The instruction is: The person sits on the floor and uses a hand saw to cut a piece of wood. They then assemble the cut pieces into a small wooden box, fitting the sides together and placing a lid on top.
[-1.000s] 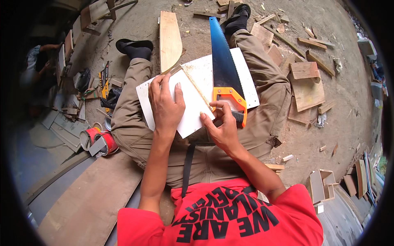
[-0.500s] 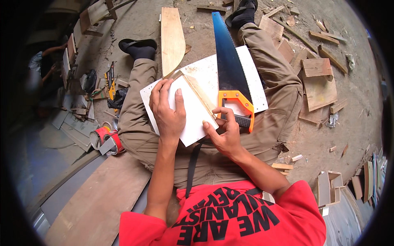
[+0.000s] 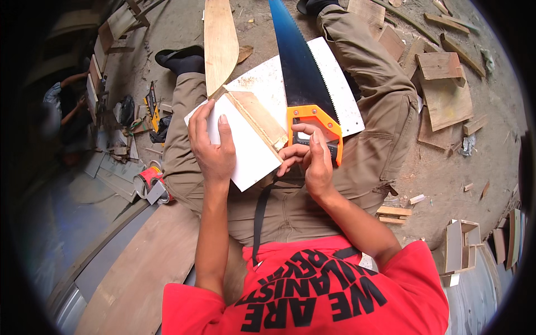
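Observation:
I sit on the ground with a white board (image 3: 251, 151) across my lap. My left hand (image 3: 211, 148) lies flat on its left part, fingers spread, pressing it down. A narrow wooden strip (image 3: 259, 118) rests diagonally on the board between my hands. My right hand (image 3: 309, 162) is curled at the near end of that strip, beside the orange handle of a handsaw (image 3: 304, 84); a small object in its fingers is too hidden to name. The saw's dark blue blade lies on the board pointing away from me.
A curved wooden plank (image 3: 220, 42) lies on the ground beyond my left knee. Wood offcuts (image 3: 444, 84) are scattered to the right. A red and grey tool (image 3: 149, 181) lies at my left. Another person (image 3: 67, 106) crouches far left. A long plank (image 3: 139, 268) lies bottom left.
The view has drawn closer to my lap. My left hand slid toward the board's left edge, and my right hand shifted along the strip's near end by the saw handle.

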The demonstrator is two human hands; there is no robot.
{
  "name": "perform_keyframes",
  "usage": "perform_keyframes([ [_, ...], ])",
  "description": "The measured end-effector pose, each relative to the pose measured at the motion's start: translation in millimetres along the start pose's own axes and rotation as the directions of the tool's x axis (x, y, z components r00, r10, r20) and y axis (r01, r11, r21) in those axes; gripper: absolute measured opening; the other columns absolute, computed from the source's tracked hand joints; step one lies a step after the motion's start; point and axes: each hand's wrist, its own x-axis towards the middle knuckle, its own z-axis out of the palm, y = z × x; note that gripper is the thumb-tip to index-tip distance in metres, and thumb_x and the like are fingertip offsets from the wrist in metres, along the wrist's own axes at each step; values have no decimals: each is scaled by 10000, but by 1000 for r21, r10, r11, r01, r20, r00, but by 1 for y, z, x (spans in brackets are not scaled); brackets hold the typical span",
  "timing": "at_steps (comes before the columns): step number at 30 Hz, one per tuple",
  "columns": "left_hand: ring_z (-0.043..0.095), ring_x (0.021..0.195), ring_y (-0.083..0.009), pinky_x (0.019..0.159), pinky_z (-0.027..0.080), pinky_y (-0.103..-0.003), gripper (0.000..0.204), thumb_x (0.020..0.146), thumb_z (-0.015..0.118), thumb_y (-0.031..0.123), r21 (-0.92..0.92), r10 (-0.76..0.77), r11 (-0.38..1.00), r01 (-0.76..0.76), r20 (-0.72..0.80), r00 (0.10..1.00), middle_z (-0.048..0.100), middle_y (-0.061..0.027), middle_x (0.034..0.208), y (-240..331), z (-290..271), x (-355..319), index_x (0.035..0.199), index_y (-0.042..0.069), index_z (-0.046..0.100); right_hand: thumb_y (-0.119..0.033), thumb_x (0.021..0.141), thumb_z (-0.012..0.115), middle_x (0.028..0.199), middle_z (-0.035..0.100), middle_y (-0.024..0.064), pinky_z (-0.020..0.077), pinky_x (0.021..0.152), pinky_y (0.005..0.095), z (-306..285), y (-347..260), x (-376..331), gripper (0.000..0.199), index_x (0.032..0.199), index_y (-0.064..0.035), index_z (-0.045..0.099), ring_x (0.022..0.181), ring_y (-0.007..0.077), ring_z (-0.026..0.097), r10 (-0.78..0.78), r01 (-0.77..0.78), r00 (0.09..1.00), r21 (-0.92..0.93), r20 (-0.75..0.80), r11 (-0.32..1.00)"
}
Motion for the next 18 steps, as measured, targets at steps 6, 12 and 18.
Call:
perform_keyframes([
  [6, 557, 1138, -315, 1005, 415, -410, 348, 940, 557, 180, -5, -14, 1000, 14, -7, 1000, 582, -182, 1199, 2, 0, 0, 1215, -31, 591, -369, 1061, 358, 795, 654, 155, 494, 635, 260, -4, -5, 3, 403, 1205, -1, 436, 630, 165, 622, -62, 64, 996, 34, -57, 997],
  [12, 546, 1149, -318, 1012, 407, -418, 350, 938, 545, 181, 19, -19, 1000, 19, 9, 1000, 580, -183, 1195, 3, 1, 1, 1209, -35, 592, -230, 1022, 531, 783, 644, 73, 478, 644, 234, -10, -11, 16, 239, 1118, -11, 530, 722, 90, 592, -259, 226, 954, -206, -150, 952],
  [18, 512, 1203, -271, 1049, 369, -391, 339, 947, 523, 144, 25, -74, 997, 73, 45, 996, 556, -155, 1256, 6, 1, 0, 1234, -28, 576, -262, 969, 629, 666, 645, 40, 452, 574, 258, -11, -11, 10, 327, 793, 12, 663, 639, 56, 570, -19, 11, 1000, -383, -16, 924],
])
